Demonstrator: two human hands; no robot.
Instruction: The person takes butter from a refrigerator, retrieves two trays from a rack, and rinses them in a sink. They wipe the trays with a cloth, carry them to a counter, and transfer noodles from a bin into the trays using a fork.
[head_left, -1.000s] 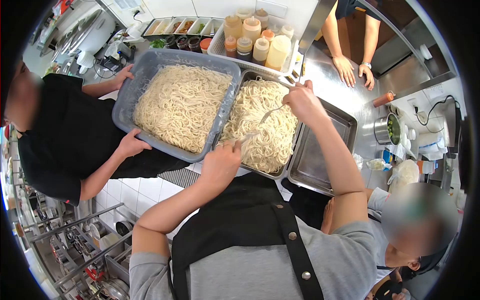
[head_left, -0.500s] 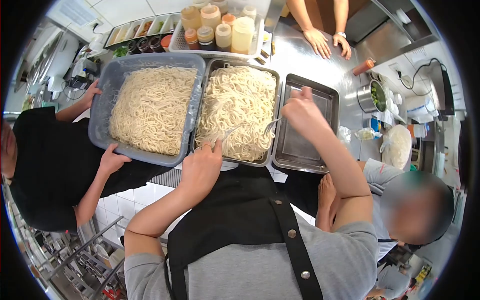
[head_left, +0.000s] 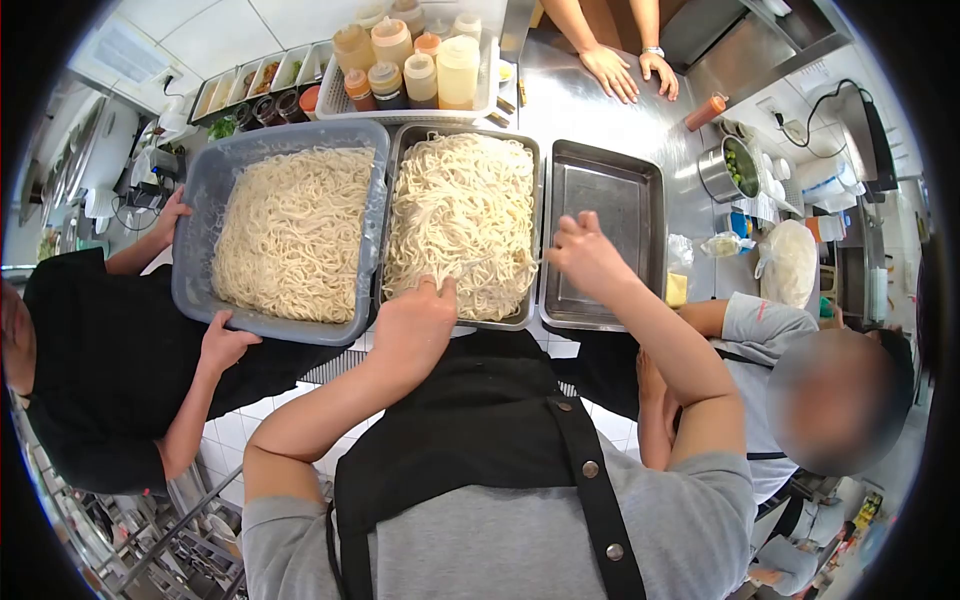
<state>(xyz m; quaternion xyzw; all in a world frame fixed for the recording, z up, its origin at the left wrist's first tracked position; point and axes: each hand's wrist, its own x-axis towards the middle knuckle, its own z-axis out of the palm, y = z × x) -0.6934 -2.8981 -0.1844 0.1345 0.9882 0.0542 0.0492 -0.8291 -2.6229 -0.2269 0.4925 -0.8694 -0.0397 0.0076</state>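
Observation:
A metal tray [head_left: 398,150] full of pale noodles [head_left: 465,210] lies in front of me. My left hand [head_left: 418,325] is closed at the tray's near edge, around a fork whose prongs lie in the noodles. My right hand [head_left: 592,262] is closed on a fork too, above the left edge of a second metal tray [head_left: 610,200]; this fork reaches toward the noodles and is hard to make out. Left of the noodle tray stands a grey plastic tub [head_left: 200,200], also filled with noodles [head_left: 295,235]. A co-worker's two hands hold the tub.
Sauce bottles [head_left: 421,78] stand in a white basket [head_left: 325,105] at the back. Another person's hands [head_left: 610,72] rest on the steel counter [head_left: 560,95]. At the right are a pot [head_left: 715,178], a plastic bag [head_left: 788,262] and a co-worker beside me.
Both my hands have moved lower in relation to the trays, the right one toward the second tray's left edge. The whole view has shifted slightly. A yellow object now shows beside the second tray.

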